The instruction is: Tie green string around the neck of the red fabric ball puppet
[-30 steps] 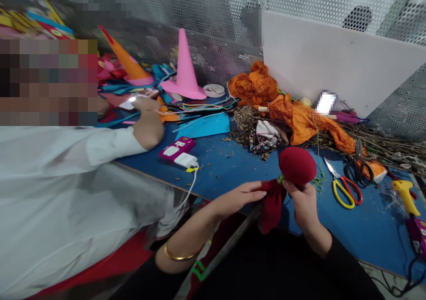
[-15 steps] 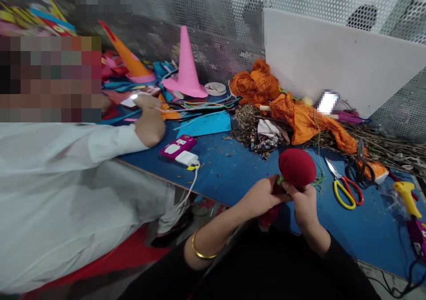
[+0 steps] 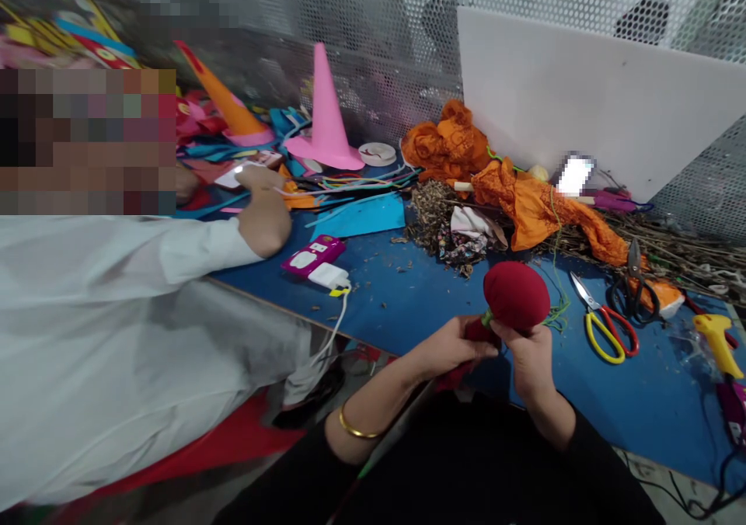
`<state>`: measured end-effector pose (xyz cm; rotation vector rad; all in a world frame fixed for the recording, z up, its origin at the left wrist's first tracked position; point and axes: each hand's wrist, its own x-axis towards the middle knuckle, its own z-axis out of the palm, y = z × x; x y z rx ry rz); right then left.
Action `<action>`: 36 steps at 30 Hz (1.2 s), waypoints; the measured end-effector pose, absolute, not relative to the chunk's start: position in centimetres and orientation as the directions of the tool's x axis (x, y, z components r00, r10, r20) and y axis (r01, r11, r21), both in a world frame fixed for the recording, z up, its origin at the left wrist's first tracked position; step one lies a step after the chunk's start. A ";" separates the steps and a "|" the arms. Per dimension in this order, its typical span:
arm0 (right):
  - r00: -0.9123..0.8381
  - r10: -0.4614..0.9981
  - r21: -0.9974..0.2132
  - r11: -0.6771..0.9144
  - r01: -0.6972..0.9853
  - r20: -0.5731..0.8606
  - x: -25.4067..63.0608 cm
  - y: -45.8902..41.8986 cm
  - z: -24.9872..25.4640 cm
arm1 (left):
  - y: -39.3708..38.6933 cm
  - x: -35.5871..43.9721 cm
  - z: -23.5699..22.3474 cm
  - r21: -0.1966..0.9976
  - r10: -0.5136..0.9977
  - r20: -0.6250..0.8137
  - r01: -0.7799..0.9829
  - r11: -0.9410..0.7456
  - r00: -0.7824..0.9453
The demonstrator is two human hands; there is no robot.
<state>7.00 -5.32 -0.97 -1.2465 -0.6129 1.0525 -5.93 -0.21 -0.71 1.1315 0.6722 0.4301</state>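
Both my hands are closed on a dark red cloth piece (image 3: 516, 295) with a round, stuffed-looking top, held over the front edge of the blue table (image 3: 402, 315). My left hand (image 3: 458, 346) wraps the gathered red cloth below the round part, where a bit of green tie shows. Just under the ball, my right hand (image 3: 531, 354) grips with its thumb pressed up against it. Loose red cloth hangs beneath my left hand, partly hidden. To the right lie scissors (image 3: 606, 327) with one yellow and one red handle, blades apart.
Black-handled shears (image 3: 635, 284) and a yellow glue gun (image 3: 716, 342) lie at the right. Behind are orange cloth (image 3: 518, 206), dry twigs (image 3: 431, 210) and a lit phone (image 3: 576, 174). A pink cone hat (image 3: 326, 121) stands farther left, near a co-worker's arm (image 3: 265, 214).
The red piece has tilted and shifted slightly left. My left hand has moved a little left and down along the gathered cloth, showing more of it.
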 end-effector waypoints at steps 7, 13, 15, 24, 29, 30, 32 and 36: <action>0.382 0.899 -0.948 -0.097 -0.302 -0.214 6.7 -5.9 -0.8 | -0.3 -6.6 -2.1 0.878 0.522 -0.280 -0.005 0.479 0.805; 0.409 0.896 -0.959 -0.061 -0.277 -0.175 6.8 -5.8 -0.7 | 0.0 -6.9 -2.3 0.882 0.452 -0.281 0.041 0.470 0.847; 0.430 0.885 -0.953 -0.045 -0.299 -0.177 6.8 -5.6 -0.8 | -0.3 -6.7 -2.6 0.893 0.531 -0.309 0.048 0.448 0.789; 0.418 0.884 -0.944 -0.075 -0.320 -0.212 7.1 -5.2 -0.8 | -1.5 -6.5 -3.3 0.997 0.789 -0.001 0.062 -0.047 0.615; 0.389 0.894 -0.936 -0.080 -0.344 -0.220 7.2 -5.1 -0.8 | -1.9 -7.1 -2.1 0.934 0.789 -0.063 0.315 -0.170 0.611; 0.384 0.897 -0.935 -0.079 -0.345 -0.217 7.3 -5.0 -0.9 | -2.0 -7.0 -1.9 0.930 0.796 -0.065 0.326 -0.170 0.602; 0.365 0.909 -0.938 -0.072 -0.340 -0.202 7.5 -5.0 -1.0 | -2.2 -6.9 -1.5 0.938 0.808 -0.038 0.300 -0.175 0.589; 0.323 0.938 -0.962 -0.038 -0.269 -0.127 8.0 -5.4 -1.5 | -2.0 -6.7 -0.6 0.967 0.811 0.001 0.206 -0.150 0.585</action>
